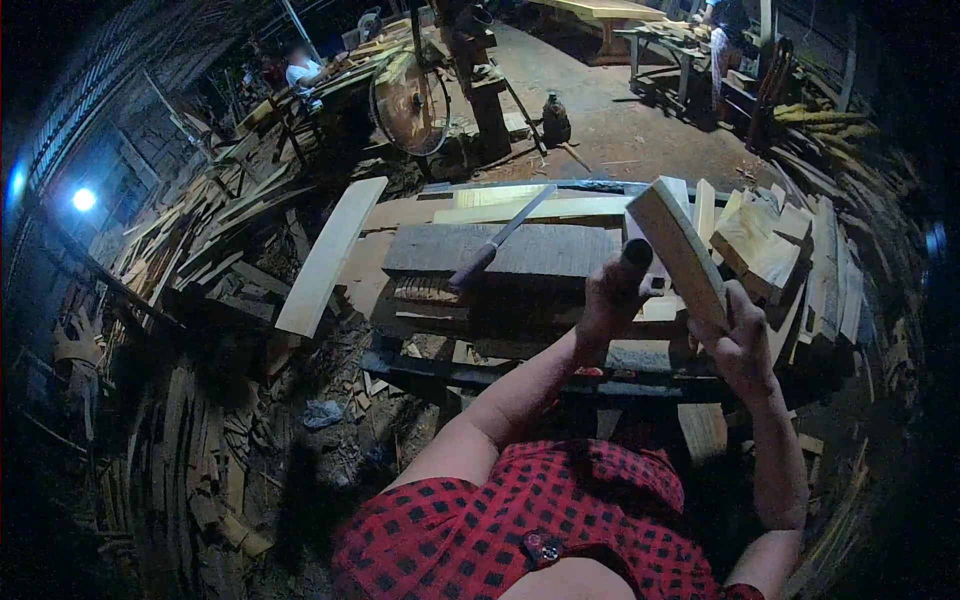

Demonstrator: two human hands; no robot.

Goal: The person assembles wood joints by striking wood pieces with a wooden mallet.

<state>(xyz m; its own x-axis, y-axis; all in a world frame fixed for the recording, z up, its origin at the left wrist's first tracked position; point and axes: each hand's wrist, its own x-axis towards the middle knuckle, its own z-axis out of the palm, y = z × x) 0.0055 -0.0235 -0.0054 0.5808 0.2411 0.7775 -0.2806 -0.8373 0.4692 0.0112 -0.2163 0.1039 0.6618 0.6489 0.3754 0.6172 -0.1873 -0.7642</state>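
Two hands meet over a workbench [520,255] stacked with wood. The right hand [742,345] is wrapped around the lower end of a pale wooden block [685,250], fingers curled tight on its edge. The block's long axis runs from the hand at lower right up to the upper left, its free end tilted away from the person and raised above the bench. The left hand [612,300] is closed around a dark handle [636,255] whose top sticks up beside the block; what the handle belongs to is hidden behind the hand and the block. A long knife [500,240] lies on the bench, blade pointing up and right. Scrap boards [200,230] pile up at the left, dim and hard to make out.
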